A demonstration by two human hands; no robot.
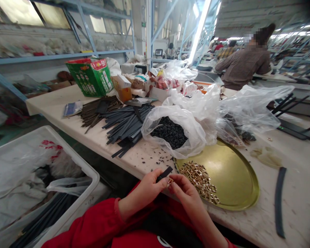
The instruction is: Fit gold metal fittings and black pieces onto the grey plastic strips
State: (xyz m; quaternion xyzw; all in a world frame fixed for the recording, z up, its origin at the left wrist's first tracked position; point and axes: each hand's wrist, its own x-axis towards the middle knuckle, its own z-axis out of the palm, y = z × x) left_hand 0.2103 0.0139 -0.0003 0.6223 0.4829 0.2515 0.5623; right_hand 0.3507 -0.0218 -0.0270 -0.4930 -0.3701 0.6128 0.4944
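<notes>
A table carries a brass tray at 3 o'clock from the hands, with a clip pile on its left side. At the table's near edge, the left hand has its grip closed on a black strip. The right hand pinches a gold clip at the strip's 5 o'clock end.

left hand and right hand close together, fingertips pinched
</notes>
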